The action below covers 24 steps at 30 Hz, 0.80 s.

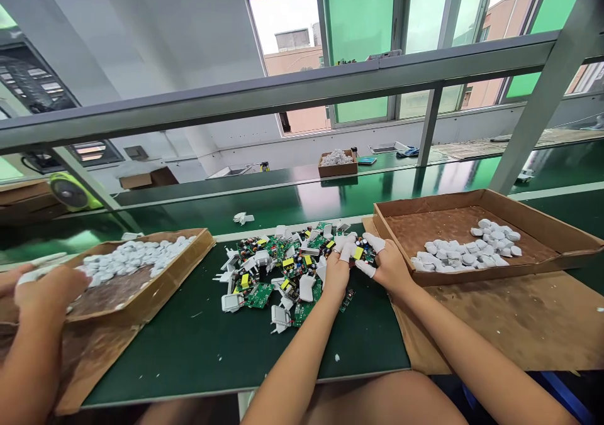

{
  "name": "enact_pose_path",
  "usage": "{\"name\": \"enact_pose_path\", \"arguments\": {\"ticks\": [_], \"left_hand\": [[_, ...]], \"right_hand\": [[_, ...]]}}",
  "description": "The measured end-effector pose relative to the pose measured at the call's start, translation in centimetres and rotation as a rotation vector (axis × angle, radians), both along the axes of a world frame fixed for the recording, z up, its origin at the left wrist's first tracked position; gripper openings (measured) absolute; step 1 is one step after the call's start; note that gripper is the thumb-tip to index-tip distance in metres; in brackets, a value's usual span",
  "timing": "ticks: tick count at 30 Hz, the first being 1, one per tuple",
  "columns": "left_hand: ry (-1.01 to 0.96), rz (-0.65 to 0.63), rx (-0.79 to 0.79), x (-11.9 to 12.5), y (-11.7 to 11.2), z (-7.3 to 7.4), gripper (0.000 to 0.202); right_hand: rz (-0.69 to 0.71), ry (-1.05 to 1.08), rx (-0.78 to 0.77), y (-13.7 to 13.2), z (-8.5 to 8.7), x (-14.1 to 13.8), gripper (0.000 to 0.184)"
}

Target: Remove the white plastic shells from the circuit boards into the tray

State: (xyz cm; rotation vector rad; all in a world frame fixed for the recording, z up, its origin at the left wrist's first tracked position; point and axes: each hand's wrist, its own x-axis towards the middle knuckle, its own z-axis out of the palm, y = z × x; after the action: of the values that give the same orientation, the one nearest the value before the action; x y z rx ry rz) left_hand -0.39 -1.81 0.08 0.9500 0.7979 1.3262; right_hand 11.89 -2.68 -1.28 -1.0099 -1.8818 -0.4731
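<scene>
green bench (189, 343), circuit-board pile (289, 264) partly behind hands (336, 274) (393, 266)

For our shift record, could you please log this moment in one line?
left hand: at circuit-board pile; right hand: at circuit-board pile; right cardboard tray: white pieces

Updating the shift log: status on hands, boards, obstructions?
Left hand, right hand close together at right side of board heap; grip unclear. Boards jumbled with white plug casings. Co-worker's hand at left cardboard tray, apart; nothing visibly blocking.
</scene>
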Motion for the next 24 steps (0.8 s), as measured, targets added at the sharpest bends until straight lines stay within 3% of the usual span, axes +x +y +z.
{"name": "enact_pose_path", "arguments": {"ticks": [4, 9, 15, 19, 22, 24], "left_hand": [[-0.071, -0.045, -0.045, 0.2, 0.3, -0.3, 0.046], [-0.1, -0.031, 0.054, 0.2, 0.3, -0.4, 0.038], [-0.298, -0.082, 0.031, 0.2, -0.6, 0.7, 0.039], [-0.401, -0.191, -0.094, -0.2, -0.1, 1.1, 0.037], [-0.311, -0.038, -0.232, -0.5, 0.8, 0.7, 0.035], [-0.205, 0.02, -0.319, -0.6, 1.1, 0.3, 0.033]], "right_hand": [[-0.046, -0.019, 0.051, 0.1, 0.4, 0.0, 0.043], [-0.067, -0.116, 0.075, 0.7, 1.9, -0.1, 0.043], [-0.109, -0.252, 0.003, 0.8, 3.2, 0.1, 0.043], [-0.207, -0.377, -0.264, 0.9, 4.5, 0.2, 0.037], [-0.287, -0.535, -0.557, 2.4, 7.0, -0.5, 0.029], [-0.36, -0.615, -0.673, 4.6, 9.1, -1.0, 0.028]]}}
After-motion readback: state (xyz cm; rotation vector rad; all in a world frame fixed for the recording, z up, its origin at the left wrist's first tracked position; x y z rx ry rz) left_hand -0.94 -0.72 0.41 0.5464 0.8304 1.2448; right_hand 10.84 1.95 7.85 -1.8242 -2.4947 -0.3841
